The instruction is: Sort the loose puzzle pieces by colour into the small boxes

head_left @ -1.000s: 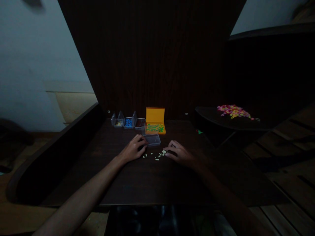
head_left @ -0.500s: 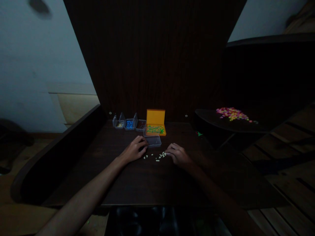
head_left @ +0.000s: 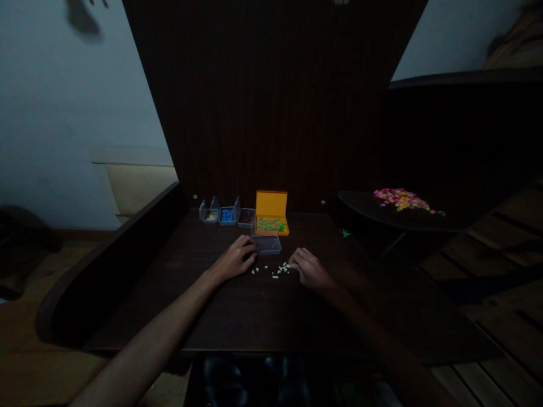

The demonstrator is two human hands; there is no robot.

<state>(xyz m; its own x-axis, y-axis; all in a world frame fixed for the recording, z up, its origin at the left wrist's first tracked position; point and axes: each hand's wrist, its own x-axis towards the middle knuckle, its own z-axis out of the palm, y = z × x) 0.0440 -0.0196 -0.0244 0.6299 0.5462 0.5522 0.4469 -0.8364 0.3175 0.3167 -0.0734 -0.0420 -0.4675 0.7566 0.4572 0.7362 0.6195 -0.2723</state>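
Small pale pieces [head_left: 282, 269] lie loosely scattered on the dark tabletop between my hands; their exact kind is too small to make out. At the left end of a clear plastic box [head_left: 268, 245], the bent fingers of my left hand [head_left: 237, 258] hold its edge, with the thumb lower down near the table. My right hand [head_left: 311, 269] rests at the right side of the pale pieces. Its fingers are pinched together, and their tips touch the edge of the pile. Whatever is between those fingertips is hidden.
Behind the clear box stands an orange case [head_left: 271, 200] with its lid up and green pieces inside. Left of it are small lidded boxes, one with blue pieces [head_left: 227, 215]. Colourful pieces [head_left: 403, 199] are heaped on a side shelf [head_left: 360, 206]. A raised side panel [head_left: 114, 257] borders the left.
The whole view has shifted slightly, so everything appears a little further right. Both hands keep nearly the same places beside the box and the pale pieces.
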